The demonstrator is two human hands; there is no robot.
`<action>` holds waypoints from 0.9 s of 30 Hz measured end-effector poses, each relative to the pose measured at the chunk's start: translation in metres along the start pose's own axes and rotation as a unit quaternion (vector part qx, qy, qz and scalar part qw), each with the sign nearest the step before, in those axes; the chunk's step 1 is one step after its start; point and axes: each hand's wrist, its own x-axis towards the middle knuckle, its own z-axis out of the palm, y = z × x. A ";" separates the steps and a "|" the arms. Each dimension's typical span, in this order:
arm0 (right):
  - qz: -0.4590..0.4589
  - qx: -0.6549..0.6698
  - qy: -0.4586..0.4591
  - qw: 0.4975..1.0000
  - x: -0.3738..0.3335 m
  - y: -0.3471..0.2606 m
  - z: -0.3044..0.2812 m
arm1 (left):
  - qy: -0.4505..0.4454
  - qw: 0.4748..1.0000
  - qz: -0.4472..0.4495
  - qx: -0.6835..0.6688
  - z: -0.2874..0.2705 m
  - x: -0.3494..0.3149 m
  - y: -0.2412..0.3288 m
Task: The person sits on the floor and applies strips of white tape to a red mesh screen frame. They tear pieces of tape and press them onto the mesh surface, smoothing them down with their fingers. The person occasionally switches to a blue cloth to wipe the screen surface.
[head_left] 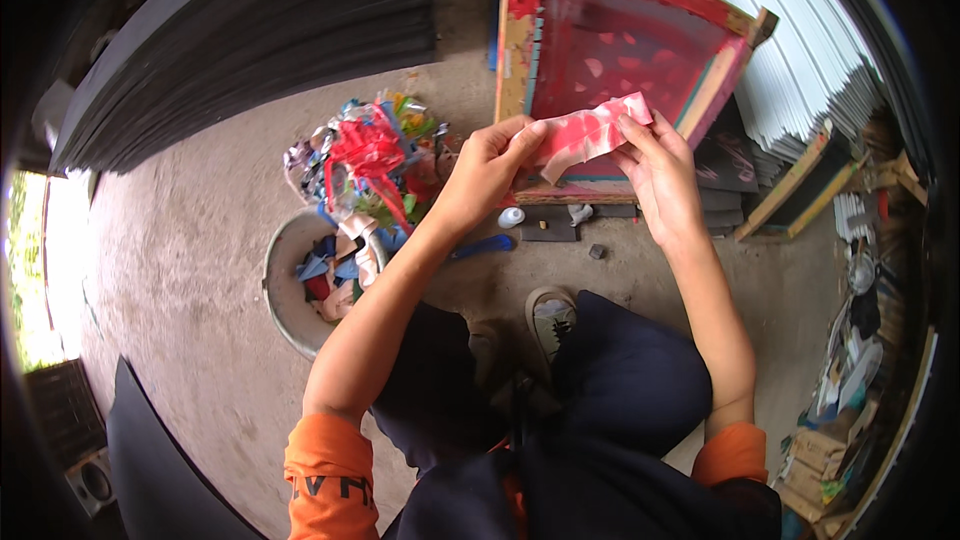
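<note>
Both hands stretch a red-and-pale strip of what looks like tape (590, 130) between them, and one end of it hangs down loosely. Its left end is pinched in my left hand (495, 155), thumb on top. At the upper right end, my right hand (655, 170) grips it between thumb and fingers. Right behind the strip leans a wooden screen-printing frame (520, 25) with red-stained edges. Its mesh (630, 50) is blotched with red and pale patches, and my hands cover part of its lower side.
Left of my knees stands a bucket (280, 285) of crumpled scraps. Beyond it lies a heap of colourful plastic waste (370, 145). A white bottle (511, 217) and a blue tool (483, 247) lie on the floor. Stacked dark sheets (270, 30) and white corrugated sheets (790, 50) flank the area.
</note>
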 end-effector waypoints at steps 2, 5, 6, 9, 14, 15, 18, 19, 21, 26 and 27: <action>-0.007 0.015 0.032 0.999 -0.009 -0.002 -0.010 | -0.041 0.999 0.001 0.003 0.010 0.009 -0.015; -0.017 -0.005 0.048 0.999 -0.019 -0.005 -0.031 | -0.095 0.995 -0.015 0.008 0.015 0.014 -0.018; -0.024 -0.019 0.049 0.998 -0.023 -0.004 -0.039 | -0.108 0.994 -0.016 -0.006 0.018 0.014 -0.016; -0.025 -0.053 0.089 0.994 -0.038 0.001 -0.056 | -0.156 0.987 -0.023 -0.030 0.024 0.008 -0.009; -0.047 -0.206 0.120 0.970 -0.063 0.012 -0.051 | -0.130 0.990 -0.045 -0.029 0.041 -0.011 0.012; -0.069 -0.204 0.055 0.975 -0.065 0.009 -0.046 | -0.138 0.989 -0.048 -0.034 0.040 -0.013 0.013; -0.110 -0.247 -0.089 0.958 -0.067 0.013 -0.035 | -0.152 0.985 0.003 0.081 0.049 -0.013 0.015; -0.086 -0.260 -0.123 0.954 -0.067 0.014 -0.029 | -0.164 0.966 0.139 0.146 0.046 -0.006 0.002; -0.068 -0.242 -0.152 0.956 -0.064 0.017 -0.031 | -0.185 0.963 0.127 0.151 0.054 -0.002 0.009; 0.009 -0.094 -0.135 0.986 -0.061 0.033 -0.055 | -0.146 0.974 0.106 0.137 0.066 0.000 0.002; 0.015 -0.087 -0.121 0.989 -0.067 0.036 -0.056 | -0.143 0.973 0.111 0.143 0.066 -0.002 -0.003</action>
